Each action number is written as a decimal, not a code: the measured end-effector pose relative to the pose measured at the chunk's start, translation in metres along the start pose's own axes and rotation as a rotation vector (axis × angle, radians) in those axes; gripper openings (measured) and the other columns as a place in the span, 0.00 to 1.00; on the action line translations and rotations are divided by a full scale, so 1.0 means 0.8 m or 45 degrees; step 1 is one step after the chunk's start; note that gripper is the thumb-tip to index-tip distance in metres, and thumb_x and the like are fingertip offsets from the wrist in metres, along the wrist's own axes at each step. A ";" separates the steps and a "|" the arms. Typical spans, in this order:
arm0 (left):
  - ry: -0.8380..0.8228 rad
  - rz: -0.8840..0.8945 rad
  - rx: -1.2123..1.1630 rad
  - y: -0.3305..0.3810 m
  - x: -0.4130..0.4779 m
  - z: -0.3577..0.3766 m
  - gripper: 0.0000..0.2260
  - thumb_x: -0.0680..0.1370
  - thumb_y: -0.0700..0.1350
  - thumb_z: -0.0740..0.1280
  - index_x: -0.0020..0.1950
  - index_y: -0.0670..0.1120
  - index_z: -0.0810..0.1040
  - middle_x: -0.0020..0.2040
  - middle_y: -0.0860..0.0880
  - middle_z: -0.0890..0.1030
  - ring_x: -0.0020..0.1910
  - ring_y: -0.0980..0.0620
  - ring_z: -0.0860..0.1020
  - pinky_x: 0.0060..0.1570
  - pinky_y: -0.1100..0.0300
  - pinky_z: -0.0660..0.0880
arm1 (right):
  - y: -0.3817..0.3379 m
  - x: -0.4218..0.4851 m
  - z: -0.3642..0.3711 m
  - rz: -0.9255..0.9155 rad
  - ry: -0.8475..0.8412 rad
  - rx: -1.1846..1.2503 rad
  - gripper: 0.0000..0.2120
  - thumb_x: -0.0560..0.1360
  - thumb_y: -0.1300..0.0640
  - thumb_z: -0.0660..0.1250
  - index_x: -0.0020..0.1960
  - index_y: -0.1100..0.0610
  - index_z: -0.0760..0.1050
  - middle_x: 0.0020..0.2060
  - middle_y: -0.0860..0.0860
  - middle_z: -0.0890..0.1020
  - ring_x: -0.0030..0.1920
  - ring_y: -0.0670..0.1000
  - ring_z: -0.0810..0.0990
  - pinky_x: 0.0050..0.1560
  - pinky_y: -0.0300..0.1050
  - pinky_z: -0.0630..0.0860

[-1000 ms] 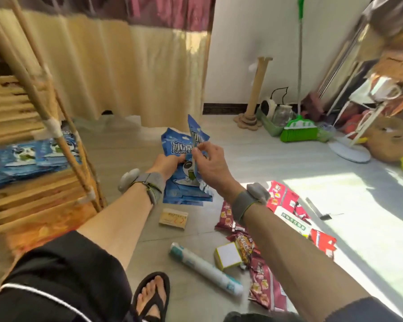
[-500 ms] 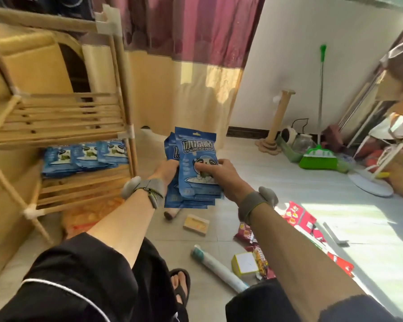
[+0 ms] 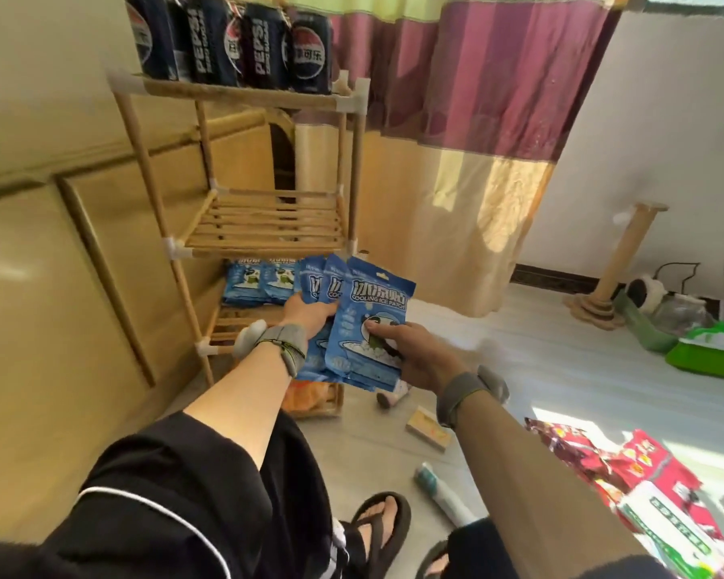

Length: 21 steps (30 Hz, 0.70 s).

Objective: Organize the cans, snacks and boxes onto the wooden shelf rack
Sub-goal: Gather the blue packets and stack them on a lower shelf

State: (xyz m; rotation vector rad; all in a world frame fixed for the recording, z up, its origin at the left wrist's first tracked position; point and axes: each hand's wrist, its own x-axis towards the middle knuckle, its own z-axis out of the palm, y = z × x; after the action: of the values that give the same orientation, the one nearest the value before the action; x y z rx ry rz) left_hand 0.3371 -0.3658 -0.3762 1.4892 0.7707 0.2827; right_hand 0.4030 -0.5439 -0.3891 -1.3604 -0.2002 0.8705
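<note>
A fanned stack of blue cooling-patch packets [image 3: 368, 311] is held in front of the wooden shelf rack [image 3: 264, 227]. My left hand [image 3: 308, 315] grips the back packets from the left. My right hand [image 3: 410, 348] pinches the front packet, thumb on its face. Several dark Pepsi cans [image 3: 243, 39] stand on the rack's top shelf. More blue packets [image 3: 260, 280] lie on a lower shelf behind my left hand. The middle shelf holds nothing. An orange snack bag [image 3: 306, 397] shows on the bottom shelf.
On the floor lie a small tan box [image 3: 429, 428], a white and teal tube [image 3: 444, 493], red snack bags [image 3: 594, 457] and a white and green box [image 3: 678, 532]. A green dustpan [image 3: 707, 348] and a wooden post [image 3: 619, 261] stand at the right wall. A curtain [image 3: 456, 119] hangs behind the rack.
My view has swung up and left toward the rack, so the top-shelf cans now show. Both hands carried the blue packets closer to the lower shelf.
</note>
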 end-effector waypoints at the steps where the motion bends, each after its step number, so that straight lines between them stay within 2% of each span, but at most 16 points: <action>1: 0.032 -0.001 -0.003 -0.008 0.006 -0.008 0.27 0.66 0.54 0.80 0.61 0.45 0.80 0.56 0.45 0.83 0.54 0.41 0.81 0.60 0.42 0.76 | 0.003 0.003 0.004 0.022 -0.021 -0.018 0.14 0.77 0.60 0.72 0.61 0.61 0.79 0.54 0.58 0.86 0.53 0.59 0.85 0.56 0.59 0.82; 3: 0.015 -0.041 0.017 -0.007 -0.012 -0.022 0.30 0.63 0.57 0.81 0.60 0.46 0.81 0.55 0.46 0.84 0.53 0.42 0.81 0.59 0.42 0.77 | 0.010 0.008 0.014 0.008 -0.022 -0.047 0.15 0.75 0.60 0.74 0.61 0.62 0.79 0.54 0.59 0.86 0.54 0.60 0.85 0.55 0.59 0.82; 5: 0.000 -0.069 -0.002 -0.024 -0.002 -0.041 0.28 0.65 0.59 0.81 0.60 0.47 0.82 0.54 0.46 0.84 0.54 0.42 0.81 0.60 0.44 0.77 | 0.019 0.015 0.023 -0.021 -0.014 -0.041 0.15 0.75 0.61 0.74 0.61 0.62 0.79 0.54 0.59 0.85 0.52 0.61 0.85 0.51 0.55 0.83; 7: 0.003 -0.122 -0.024 -0.026 -0.012 -0.052 0.39 0.58 0.66 0.81 0.64 0.49 0.80 0.59 0.48 0.83 0.58 0.42 0.80 0.62 0.44 0.75 | 0.025 0.022 0.028 -0.035 -0.021 -0.035 0.15 0.74 0.62 0.74 0.60 0.62 0.80 0.53 0.59 0.86 0.50 0.60 0.86 0.47 0.53 0.84; 8: -0.009 -0.126 -0.041 -0.015 -0.032 -0.051 0.40 0.59 0.66 0.80 0.65 0.49 0.79 0.62 0.49 0.81 0.60 0.43 0.79 0.65 0.44 0.73 | 0.028 0.026 0.031 -0.039 -0.018 -0.026 0.15 0.74 0.63 0.75 0.59 0.62 0.80 0.52 0.59 0.86 0.50 0.60 0.86 0.46 0.53 0.84; 10: 0.001 -0.143 -0.092 -0.022 -0.028 -0.057 0.29 0.70 0.61 0.76 0.65 0.47 0.79 0.65 0.51 0.78 0.64 0.46 0.76 0.69 0.44 0.69 | 0.032 0.034 0.038 -0.030 0.004 -0.008 0.14 0.73 0.64 0.75 0.57 0.61 0.80 0.50 0.60 0.86 0.48 0.61 0.87 0.44 0.53 0.84; 11: -0.015 -0.165 -0.103 -0.023 -0.028 -0.057 0.27 0.71 0.61 0.75 0.64 0.47 0.79 0.65 0.53 0.77 0.65 0.49 0.74 0.70 0.45 0.67 | 0.033 0.036 0.039 -0.033 0.019 -0.009 0.13 0.72 0.65 0.75 0.56 0.61 0.80 0.49 0.59 0.87 0.46 0.60 0.87 0.43 0.53 0.84; 12: -0.038 -0.191 -0.096 -0.029 -0.027 -0.060 0.30 0.68 0.63 0.77 0.64 0.49 0.79 0.67 0.55 0.75 0.67 0.51 0.72 0.71 0.44 0.66 | 0.035 0.041 0.041 -0.030 0.023 -0.017 0.13 0.72 0.65 0.75 0.56 0.61 0.80 0.48 0.59 0.87 0.45 0.60 0.87 0.42 0.53 0.84; 14: -0.059 -0.226 -0.112 -0.044 -0.014 -0.064 0.36 0.58 0.64 0.82 0.62 0.50 0.82 0.68 0.51 0.77 0.67 0.45 0.74 0.67 0.40 0.70 | 0.038 0.047 0.047 -0.021 0.017 -0.024 0.13 0.72 0.66 0.75 0.56 0.61 0.80 0.47 0.58 0.87 0.45 0.59 0.87 0.44 0.54 0.84; 16: -0.074 -0.247 -0.117 -0.045 -0.016 -0.067 0.25 0.64 0.52 0.82 0.58 0.46 0.84 0.60 0.45 0.82 0.58 0.42 0.80 0.58 0.42 0.77 | 0.042 0.057 0.053 0.004 0.012 -0.018 0.11 0.73 0.66 0.75 0.54 0.60 0.80 0.46 0.58 0.87 0.44 0.59 0.87 0.47 0.58 0.84; 18: -0.038 -0.241 -0.124 -0.045 -0.022 -0.069 0.16 0.69 0.41 0.79 0.56 0.42 0.84 0.52 0.42 0.85 0.47 0.42 0.84 0.43 0.48 0.82 | 0.044 0.061 0.058 0.028 -0.008 -0.024 0.10 0.73 0.66 0.75 0.54 0.60 0.80 0.45 0.57 0.87 0.43 0.58 0.87 0.47 0.57 0.84; 19: -0.022 -0.243 -0.139 -0.048 -0.022 -0.071 0.15 0.69 0.38 0.78 0.55 0.41 0.84 0.50 0.41 0.85 0.43 0.41 0.84 0.37 0.49 0.82 | 0.044 0.060 0.059 0.036 -0.023 -0.034 0.11 0.73 0.65 0.75 0.55 0.59 0.80 0.45 0.56 0.87 0.42 0.57 0.87 0.46 0.55 0.84; 21: -0.022 -0.236 -0.181 -0.054 -0.011 -0.081 0.16 0.68 0.35 0.78 0.55 0.40 0.84 0.50 0.40 0.86 0.43 0.39 0.85 0.37 0.46 0.82 | 0.049 0.068 0.066 0.060 -0.050 -0.023 0.13 0.73 0.65 0.75 0.57 0.60 0.80 0.46 0.57 0.87 0.42 0.57 0.87 0.43 0.52 0.84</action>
State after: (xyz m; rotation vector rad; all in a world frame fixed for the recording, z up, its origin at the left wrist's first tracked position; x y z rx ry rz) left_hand 0.2787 -0.3246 -0.4081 1.2757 0.8513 0.1805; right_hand 0.3920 -0.4705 -0.4307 -1.3706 -0.2076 0.9371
